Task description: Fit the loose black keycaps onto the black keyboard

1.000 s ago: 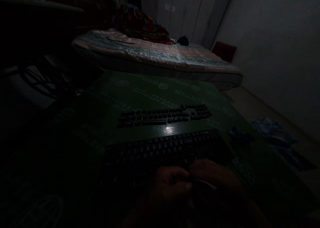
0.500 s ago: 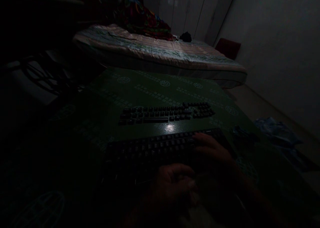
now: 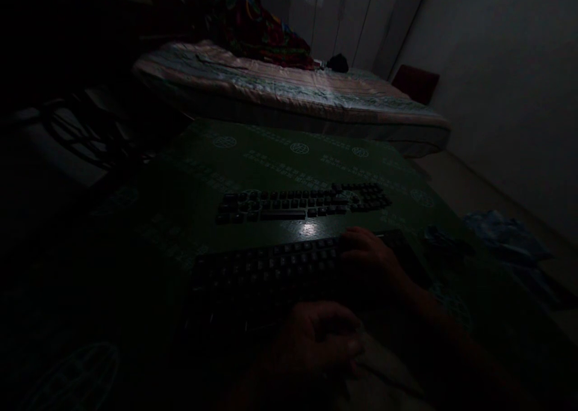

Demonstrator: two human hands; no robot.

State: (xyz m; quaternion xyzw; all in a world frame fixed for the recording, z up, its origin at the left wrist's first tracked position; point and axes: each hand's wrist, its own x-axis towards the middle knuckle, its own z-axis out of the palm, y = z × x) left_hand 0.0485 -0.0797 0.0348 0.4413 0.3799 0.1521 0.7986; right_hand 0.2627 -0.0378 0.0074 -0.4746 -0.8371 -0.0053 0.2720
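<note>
The room is very dark. A black keyboard (image 3: 275,269) lies near me on a green patterned table cover (image 3: 289,164). My right hand (image 3: 372,263) reaches over the keyboard's far right part, fingers bent down onto the keys. My left hand (image 3: 318,342) hovers at the keyboard's near edge, fingers curled together; whether it holds anything is lost in the dark. Beyond the keyboard, several loose black keycaps (image 3: 302,201) are laid out in rows on the cover.
A small dark object (image 3: 440,237) sits on the table to the right. A bed with a striped sheet (image 3: 289,92) and crumpled colourful cloth (image 3: 264,35) stands behind the table. Blue fabric (image 3: 503,233) lies on the floor at right. A dark chair stands at left.
My right hand left my left hand and reached forward to the keyboard's far right keys. My left hand stayed near the front edge. The view drifted slightly downward.
</note>
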